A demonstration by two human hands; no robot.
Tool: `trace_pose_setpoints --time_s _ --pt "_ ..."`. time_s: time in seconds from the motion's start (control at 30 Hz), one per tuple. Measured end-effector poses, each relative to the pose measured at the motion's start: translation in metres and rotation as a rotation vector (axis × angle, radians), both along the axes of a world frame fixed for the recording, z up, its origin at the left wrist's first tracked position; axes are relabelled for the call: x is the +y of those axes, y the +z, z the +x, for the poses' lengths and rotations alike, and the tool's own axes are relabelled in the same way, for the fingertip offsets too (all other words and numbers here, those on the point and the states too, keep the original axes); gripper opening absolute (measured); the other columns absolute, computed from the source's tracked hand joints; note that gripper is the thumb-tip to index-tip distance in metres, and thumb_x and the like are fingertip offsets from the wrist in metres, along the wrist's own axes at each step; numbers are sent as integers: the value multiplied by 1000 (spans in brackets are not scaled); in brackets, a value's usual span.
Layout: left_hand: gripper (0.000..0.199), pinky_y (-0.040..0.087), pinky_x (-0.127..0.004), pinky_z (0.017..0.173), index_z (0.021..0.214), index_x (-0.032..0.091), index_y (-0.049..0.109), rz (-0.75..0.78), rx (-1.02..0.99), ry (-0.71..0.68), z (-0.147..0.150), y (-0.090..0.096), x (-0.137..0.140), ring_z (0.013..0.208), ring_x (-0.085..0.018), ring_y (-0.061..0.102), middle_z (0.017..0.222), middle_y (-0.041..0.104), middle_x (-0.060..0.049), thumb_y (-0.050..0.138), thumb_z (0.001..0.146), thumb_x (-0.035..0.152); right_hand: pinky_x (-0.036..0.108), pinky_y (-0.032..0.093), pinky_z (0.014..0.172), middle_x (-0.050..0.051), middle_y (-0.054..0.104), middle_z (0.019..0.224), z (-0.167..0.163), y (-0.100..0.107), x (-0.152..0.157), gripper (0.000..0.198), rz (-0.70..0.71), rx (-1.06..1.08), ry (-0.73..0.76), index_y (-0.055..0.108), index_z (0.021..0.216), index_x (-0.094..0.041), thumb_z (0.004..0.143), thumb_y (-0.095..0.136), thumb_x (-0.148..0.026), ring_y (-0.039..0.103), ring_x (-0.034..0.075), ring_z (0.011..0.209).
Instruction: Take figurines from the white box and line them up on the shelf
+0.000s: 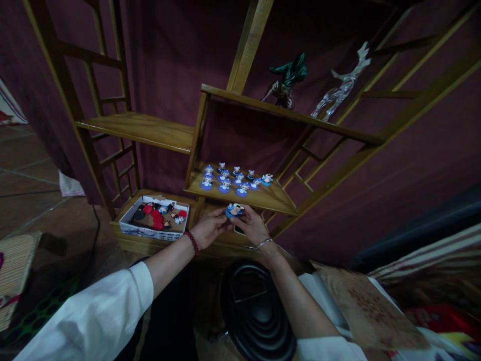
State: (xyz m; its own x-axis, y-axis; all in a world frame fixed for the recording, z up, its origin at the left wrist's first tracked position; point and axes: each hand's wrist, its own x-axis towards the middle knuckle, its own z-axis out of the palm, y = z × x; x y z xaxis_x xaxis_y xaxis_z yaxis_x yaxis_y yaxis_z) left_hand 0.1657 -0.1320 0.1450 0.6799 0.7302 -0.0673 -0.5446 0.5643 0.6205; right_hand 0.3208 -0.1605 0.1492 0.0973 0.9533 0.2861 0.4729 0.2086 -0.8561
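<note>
A small toy figurine [235, 210] with a blue base is held just in front of the middle shelf's edge. My right hand [253, 226] grips it from the right between thumb and fingers. From the left, my left hand [211, 228] has its fingertips closed against the base. Several small figurines [224, 185] on purple bases stand in rows on the shelf [278, 196] just beyond. One with a light blue base [267, 179] stands at the right end. Below and left, an open white box [130, 229] contains loose figurines and red and black round bases.
A green and brown statue [289, 77] and a clear glass-like figure [341, 85] stand on the upper shelf. A wooden shelf [143, 128] juts out at left. Below my arms is a round black ridged object [259, 313]. A brown printed sheet or bag [370, 303] lies at right.
</note>
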Motion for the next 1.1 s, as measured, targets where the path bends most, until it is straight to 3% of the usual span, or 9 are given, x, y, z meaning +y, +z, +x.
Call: trace_pose_setpoints --time_s 0.33,0.7,0.87,1.1 --pt "30 41 -35 84 92 15 61 26 4 -42 25 5 0 81 -15 59 96 61 -7 56 66 -1 35 47 84 3 64 94 26 7 -5 39 15 195 -31 54 93 -21 59 69 -33 60 17 89" --pt "32 40 -37 86 93 17 61 76 27 -113 57 13 0 85 -17 59 98 61 -7 56 65 1 37 48 83 5 65 94 56 17 -9 46 -5 217 -129 54 93 -19 54 72 -38 61 20 88" --pt "37 41 -38 85 94 17 60 60 82 -95 70 20 0 85 -17 59 105 59 -8 52 64 -2 37 48 83 5 65 94 71 22 -6 46 -14 212 -148 55 91 -19 53 72 -38 61 19 87" --pt "36 42 -37 84 94 17 62 148 72 -103 87 32 3 81 -15 58 116 53 -9 53 64 -1 38 45 87 5 65 92 89 32 -2 45 25 163 -202 55 89 -19 52 73 -38 61 20 88"
